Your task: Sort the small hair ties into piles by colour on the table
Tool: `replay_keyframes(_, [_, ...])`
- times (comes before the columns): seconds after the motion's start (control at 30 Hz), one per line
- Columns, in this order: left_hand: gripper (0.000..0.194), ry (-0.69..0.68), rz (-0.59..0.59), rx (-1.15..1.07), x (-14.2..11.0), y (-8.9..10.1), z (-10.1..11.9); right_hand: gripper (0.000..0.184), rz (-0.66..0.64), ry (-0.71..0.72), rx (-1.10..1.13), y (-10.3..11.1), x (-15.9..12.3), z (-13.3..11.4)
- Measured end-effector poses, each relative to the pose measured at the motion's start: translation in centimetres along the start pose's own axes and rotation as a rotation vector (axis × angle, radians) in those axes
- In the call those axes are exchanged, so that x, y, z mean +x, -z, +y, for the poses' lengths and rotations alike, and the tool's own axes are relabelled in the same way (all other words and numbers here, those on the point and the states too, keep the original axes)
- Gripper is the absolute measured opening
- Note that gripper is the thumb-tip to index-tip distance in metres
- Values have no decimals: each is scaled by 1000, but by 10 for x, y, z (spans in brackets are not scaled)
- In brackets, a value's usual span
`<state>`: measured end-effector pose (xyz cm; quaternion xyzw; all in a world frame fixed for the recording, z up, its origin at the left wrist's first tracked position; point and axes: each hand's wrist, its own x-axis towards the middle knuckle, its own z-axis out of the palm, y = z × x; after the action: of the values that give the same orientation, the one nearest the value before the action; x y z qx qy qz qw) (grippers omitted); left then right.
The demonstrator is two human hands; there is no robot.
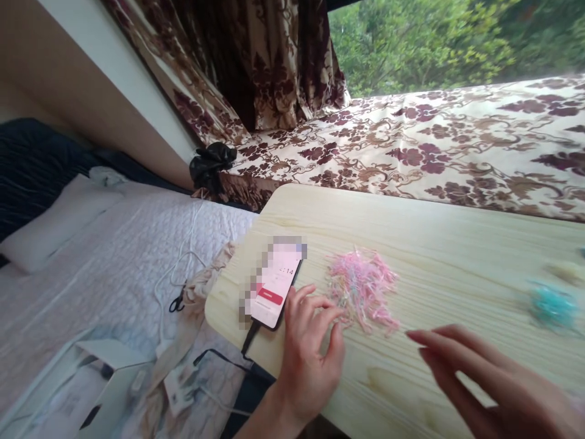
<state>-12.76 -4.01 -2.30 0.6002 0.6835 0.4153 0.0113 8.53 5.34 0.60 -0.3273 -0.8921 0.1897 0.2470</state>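
A loose heap of thin pink strands [363, 283], mixed with some pale and bluish ones, lies on the light wooden table [439, 244]. My left hand [313, 341] is at the heap's near left edge, its fingers apart and slightly bent; no held object shows in it. To the right of the heap, my right hand [493, 378] hovers over the tabletop with its fingers stretched toward the strands and nothing visible between them. A phone [276, 286] with a lit screen lies just left of my left hand, a dark cable plugged into its lower end.
A turquoise bundle [553, 305], blurred, sits at the table's right side. Left of the table is a bed [114, 244] with white cables and a power strip [178, 387]. A floral-covered window ledge [411, 146] borders the far edge, with a black bag [212, 164] at its corner.
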Motion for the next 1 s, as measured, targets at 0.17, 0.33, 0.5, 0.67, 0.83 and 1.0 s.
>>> replay_keyframes(0.17, [26,14,-4,-31,-1,1,0,33,-89,97,-25,-31,28,-27])
replay_keyframes(0.33, [27,41,3,-50,-1,0,-1,33,-30,96,-156,-27,34,-18])
replay_keyframes(0.5, [25,41,-10,-72,1,0,-1,30,8,42,-143,-20,34,-13])
replay_keyframes(0.67, [25,31,-17,-72,1,0,0,23,-74,15,-83,-29,28,-10])
replay_keyframes(0.83, [26,46,-4,-70,0,0,-1,29,-28,-9,-171,-36,35,-14])
replay_keyframes(1.0, [27,44,-6,-89,0,1,-1,32,-12,31,-266,-39,46,-23])
